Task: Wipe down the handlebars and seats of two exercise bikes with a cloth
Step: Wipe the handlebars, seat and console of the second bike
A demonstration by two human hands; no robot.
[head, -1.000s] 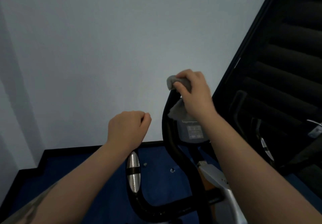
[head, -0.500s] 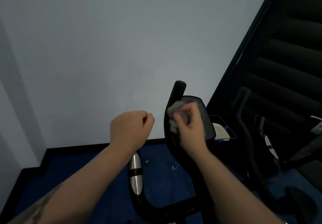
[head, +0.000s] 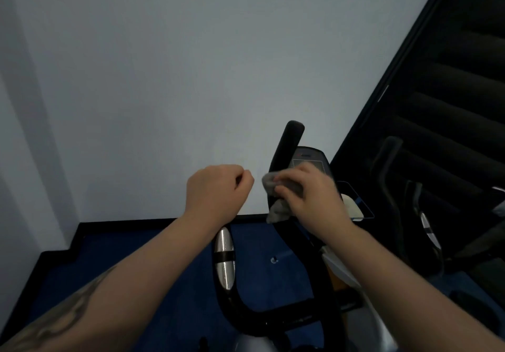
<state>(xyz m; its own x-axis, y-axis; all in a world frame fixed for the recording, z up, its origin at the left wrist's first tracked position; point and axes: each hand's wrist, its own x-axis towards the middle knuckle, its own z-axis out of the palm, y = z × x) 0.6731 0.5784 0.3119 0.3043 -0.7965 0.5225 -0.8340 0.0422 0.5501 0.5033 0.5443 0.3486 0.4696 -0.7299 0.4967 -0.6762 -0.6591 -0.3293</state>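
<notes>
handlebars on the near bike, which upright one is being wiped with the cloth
The right handlebar, whose bare black tip stands up: the right hand grips the grey cloth round it. The left hand holds the other.

Our one view, a wide-angle camera worn on our head, looking forward and down, close over our left hand [head: 218,190] and right hand [head: 311,195], handlebars [head: 287,143] just ahead, white wall [head: 164,64] beyond, blue floor [head: 114,256] below

Two bare arms with no sleeves, left hand [head: 218,190] and right hand [head: 311,195] with no gloves, no rings, no watch, dark tattoo [head: 62,319] drawn along the left forearm
</notes>
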